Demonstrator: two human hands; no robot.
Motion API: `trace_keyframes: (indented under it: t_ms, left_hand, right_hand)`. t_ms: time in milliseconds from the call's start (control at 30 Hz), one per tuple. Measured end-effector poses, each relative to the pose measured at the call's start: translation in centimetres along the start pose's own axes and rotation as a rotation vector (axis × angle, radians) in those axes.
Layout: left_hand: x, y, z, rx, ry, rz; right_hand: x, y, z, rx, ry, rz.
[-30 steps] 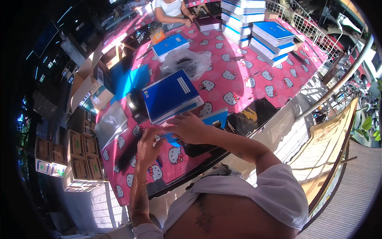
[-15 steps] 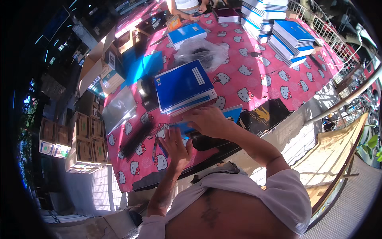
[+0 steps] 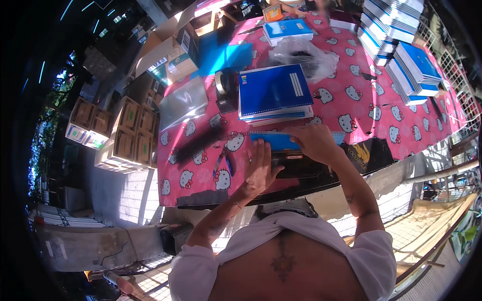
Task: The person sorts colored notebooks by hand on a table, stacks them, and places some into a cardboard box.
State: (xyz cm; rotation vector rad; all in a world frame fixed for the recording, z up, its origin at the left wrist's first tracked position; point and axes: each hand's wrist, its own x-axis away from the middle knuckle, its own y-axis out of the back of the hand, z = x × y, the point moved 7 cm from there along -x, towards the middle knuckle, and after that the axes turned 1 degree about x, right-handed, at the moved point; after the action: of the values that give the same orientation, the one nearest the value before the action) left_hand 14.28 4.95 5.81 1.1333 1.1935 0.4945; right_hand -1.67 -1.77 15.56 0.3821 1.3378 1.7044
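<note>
Left hand (image 3: 261, 168) lies flat on a blue notebook (image 3: 281, 141) at the near edge of the desk (image 3: 381, 108); right hand (image 3: 314, 143) covers the same notebook from the right. Just beyond sits a stack of blue spiral notebooks (image 3: 273, 93); a black tape dispenser (image 3: 226, 90) stands just to its left.

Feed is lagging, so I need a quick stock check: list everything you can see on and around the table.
Pink cartoon-cat tablecloth: one, covers table.
Blue spiral notebook pile: one, table centre.
Light-blue notebook: one, under both hands.
Black tape dispenser: one, left of pile.
Clear plastic bag: one, behind pile.
Blue-and-white notebook stacks: several, far right.
Brown cardboard boxes: several, on the floor, left.
Left hand: flat on notebook.
Right hand: on notebook.
</note>
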Motion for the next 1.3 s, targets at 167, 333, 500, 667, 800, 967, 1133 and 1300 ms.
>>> trace_keyframes:
  t_ms: [167, 333, 500, 667, 800, 967, 1133, 1300]
  left_hand:
    - [0.6, -1.0, -0.6, 0.025, -0.087, 0.066]
    - [-2.4, 0.7, 0.1, -0.007, -0.134, -0.019]
    - [0.9, -2.1, -0.8, -0.061, -0.260, 0.065]
    - [-8.7, 4.7, 0.6, -0.071, -0.152, -0.129]
    - [-2.3, 0.1, -2.7, -0.106, -0.383, -0.127]
    - [2.2, -0.9, -4.7, 0.077, -0.340, -0.023]
    - [-6.9, 5.7, -3.5, 0.103, -0.249, -0.089]
    - [-10.7, 4.3, -3.1, 0.187, -0.319, 0.569]
  right_hand:
    - [-0.1, 0.4, -0.6, 0.019, 0.036, -0.023]
    - [-0.3, -0.1, -0.3, 0.048, -0.032, 0.100]
    - [-0.2, 0.1, 1.2, 0.037, 0.067, -0.029]
    - [0.0, 0.5, 0.2, -0.004, 0.107, -0.033]
    - [-0.3, 0.6, 0.2, 0.117, 0.066, -0.077]
    - [-0.3, 0.5, -0.5, 0.068, -0.043, 0.104]
    - [5.7, 5.9, -4.4, -0.281, -0.054, -0.445]
    - [7.9, -2.9, -10.8, -1.372, -0.111, -0.198]
